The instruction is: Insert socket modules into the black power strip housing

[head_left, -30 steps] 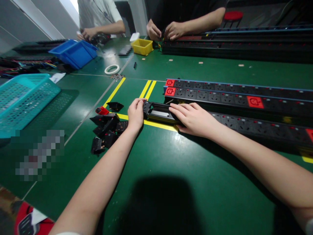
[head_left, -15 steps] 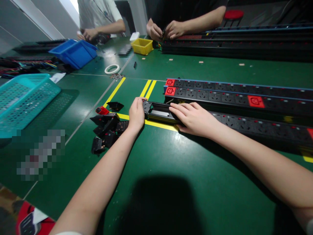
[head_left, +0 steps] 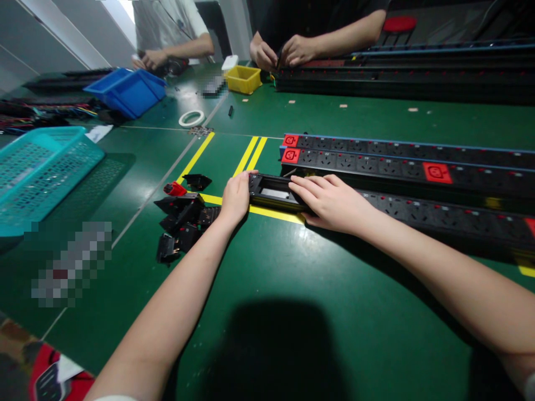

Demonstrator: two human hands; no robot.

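Note:
A long black power strip (head_left: pixel 407 211) lies across the table, its left end an open channel (head_left: pixel 273 192) with a pale bottom. My left hand (head_left: pixel 235 199) is closed around that end, fingers over the far side, at a black socket module (head_left: pixel 254 185) that shows only in part beside the fingers. My right hand (head_left: pixel 334 203) grips the strip farther right, fingers across its top and thumb along the near side. Just left of my left hand lies a loose pile of black socket modules (head_left: pixel 184 214), with a red socket module (head_left: pixel 174 189) at its back edge.
Two finished-looking power strips (head_left: pixel 368 161) lie behind mine. At left stand a turquoise basket (head_left: pixel 50 167) and a blue bin (head_left: pixel 129 92). A tape roll (head_left: pixel 191 118) and a yellow bin (head_left: pixel 243 79) are farther back. Two people work across the table, one person's hands (head_left: pixel 288 53) at another strip.
My left hand has shifted slightly right and toward me along the strip's end, and less of the socket module shows. My right hand has stayed in place.

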